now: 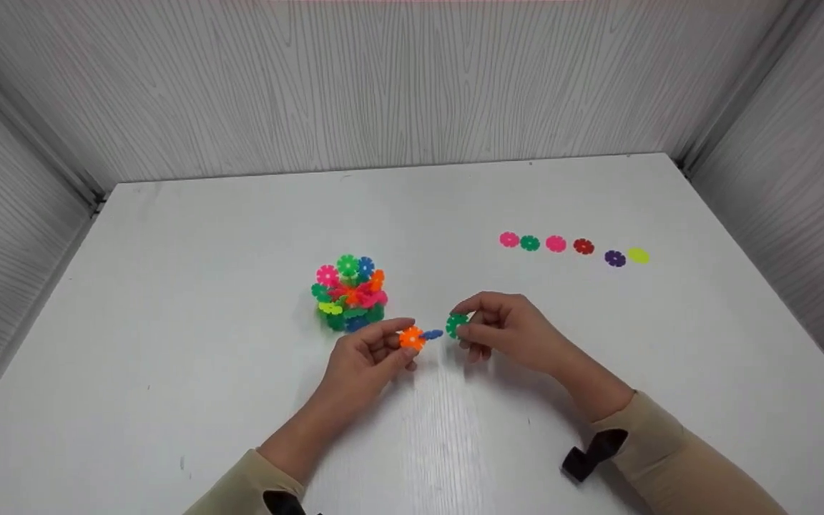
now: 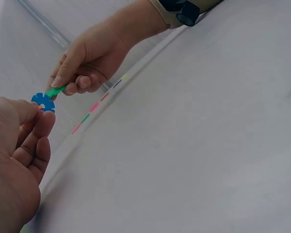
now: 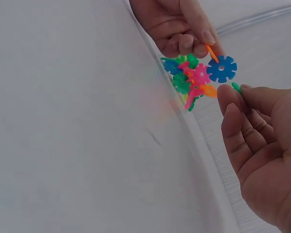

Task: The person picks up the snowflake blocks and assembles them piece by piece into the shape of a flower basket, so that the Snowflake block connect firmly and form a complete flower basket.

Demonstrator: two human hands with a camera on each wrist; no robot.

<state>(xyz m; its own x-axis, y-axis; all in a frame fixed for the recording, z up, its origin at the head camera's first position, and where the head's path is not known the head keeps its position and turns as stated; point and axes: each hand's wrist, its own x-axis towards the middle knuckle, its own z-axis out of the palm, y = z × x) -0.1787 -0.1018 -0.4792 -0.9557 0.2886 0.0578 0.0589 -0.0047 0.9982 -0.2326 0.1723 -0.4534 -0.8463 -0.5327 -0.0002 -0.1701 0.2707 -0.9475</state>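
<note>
My left hand (image 1: 369, 357) pinches an orange notched disc (image 1: 412, 339) between thumb and fingertips. A blue notched disc (image 3: 221, 69) is joined to the orange one, set crosswise to it. Close by on the right, my right hand (image 1: 508, 330) pinches a green notched disc (image 1: 457, 325) by its edge. In the head view a small gap shows between the green and blue discs. Behind the left hand stands a cluster of many-coloured interlocked discs (image 1: 347, 293), which neither hand is seen touching.
A loose row of single discs lies at the back right: pink (image 1: 509, 239), green (image 1: 530, 243), another pink (image 1: 556, 244), red (image 1: 584, 247), purple (image 1: 615, 258) and yellow (image 1: 639, 255). The white table (image 1: 240, 229) is bounded by pale wood-grain panels (image 1: 383, 86).
</note>
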